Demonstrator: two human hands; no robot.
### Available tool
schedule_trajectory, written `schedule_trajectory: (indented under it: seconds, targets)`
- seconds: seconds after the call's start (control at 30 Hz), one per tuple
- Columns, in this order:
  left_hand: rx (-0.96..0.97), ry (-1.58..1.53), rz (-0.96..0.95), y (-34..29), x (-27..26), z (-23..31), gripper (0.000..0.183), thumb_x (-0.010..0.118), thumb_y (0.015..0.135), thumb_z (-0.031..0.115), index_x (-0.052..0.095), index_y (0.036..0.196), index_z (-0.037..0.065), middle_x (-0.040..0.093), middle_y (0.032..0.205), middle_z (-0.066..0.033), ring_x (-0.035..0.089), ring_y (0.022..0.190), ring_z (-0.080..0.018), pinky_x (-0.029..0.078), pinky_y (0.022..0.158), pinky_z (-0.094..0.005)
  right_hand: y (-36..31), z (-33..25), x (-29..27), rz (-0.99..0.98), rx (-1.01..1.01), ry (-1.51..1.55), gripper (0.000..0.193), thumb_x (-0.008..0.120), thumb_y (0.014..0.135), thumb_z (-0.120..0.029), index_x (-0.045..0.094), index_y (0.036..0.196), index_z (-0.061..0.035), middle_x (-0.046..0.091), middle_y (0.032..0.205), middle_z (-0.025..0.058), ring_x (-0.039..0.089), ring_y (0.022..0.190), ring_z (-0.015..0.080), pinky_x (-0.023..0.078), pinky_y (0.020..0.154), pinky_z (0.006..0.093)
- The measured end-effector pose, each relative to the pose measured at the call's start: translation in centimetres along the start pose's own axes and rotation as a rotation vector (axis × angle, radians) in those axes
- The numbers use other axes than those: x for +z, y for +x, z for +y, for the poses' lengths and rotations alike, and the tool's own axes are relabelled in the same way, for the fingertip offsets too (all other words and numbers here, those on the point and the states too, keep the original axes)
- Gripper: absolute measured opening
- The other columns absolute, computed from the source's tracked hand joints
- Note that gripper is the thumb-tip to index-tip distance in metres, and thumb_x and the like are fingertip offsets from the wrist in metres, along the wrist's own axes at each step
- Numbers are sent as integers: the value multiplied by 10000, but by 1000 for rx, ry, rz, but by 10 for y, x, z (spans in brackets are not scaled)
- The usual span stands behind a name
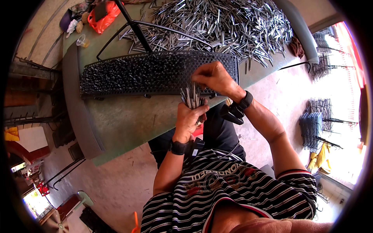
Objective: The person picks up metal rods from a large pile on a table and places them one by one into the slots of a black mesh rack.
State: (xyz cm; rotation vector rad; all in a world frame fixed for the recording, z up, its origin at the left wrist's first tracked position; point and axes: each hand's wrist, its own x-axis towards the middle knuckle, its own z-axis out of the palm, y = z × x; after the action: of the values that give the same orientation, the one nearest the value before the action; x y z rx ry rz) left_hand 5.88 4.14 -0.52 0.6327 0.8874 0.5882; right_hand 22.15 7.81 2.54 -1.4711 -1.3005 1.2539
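Silvery metal strips (190,97) stand bunched upright in the left hand (187,119), its grip closed firmly around their lower part. The right hand (215,79) hovers over the right end of a black perforated tray (231,70), its grip drawn nearly together; whether it pinches a strip, I cannot tell. A large loose heap (221,23) of similar strips lies beyond the tray on the green surface (132,124). A black metal frame (137,33) rises in between, left of the heap, near a clear cup (82,41) and an orange-red bag (105,19).
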Motion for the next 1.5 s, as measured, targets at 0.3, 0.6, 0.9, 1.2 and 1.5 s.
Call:
schedule_trajectory:
  seconds: [0.3,0.6,0.9,1.2,1.5]
  targets:
    - [46,-32,-62,3,-1,-4,190,703,662,-27,622,832,0,593,641,-35,516,426,-107,389,373,-231,1,1,-10,-143,148,12,180,619,843,-140,649,877,34,631,696,43,555,519,71,432,456,207]
    - [62,-57,50,0,-11,-1,256,631,678,-57,622,932,-26,582,643,-66,551,475,-148,451,410,-262,15,-3,-10,439,-192,60,123,559,870,-76,606,871,37,657,725,86,653,624,137,508,519,222]
    - [47,-135,167,-3,-13,1,218,638,705,-78,602,919,-53,628,768,-110,621,566,-212,526,514,-297,32,10,-1,455,-380,-292,74,574,836,-47,539,878,3,640,686,153,666,633,232,500,540,288]
    - [97,-214,258,-2,-13,1,217,648,710,-66,608,922,-37,638,761,-124,646,614,-229,531,517,-309,37,6,-8,301,-606,-870,75,612,781,-63,627,827,-6,593,754,127,585,632,328,466,540,365]
    - [119,-293,291,4,-6,1,189,654,714,-64,618,893,-16,646,795,-105,651,655,-232,527,519,-317,-17,-2,15,-100,120,-67,151,637,820,-124,660,817,25,627,626,54,586,530,81,458,469,218]
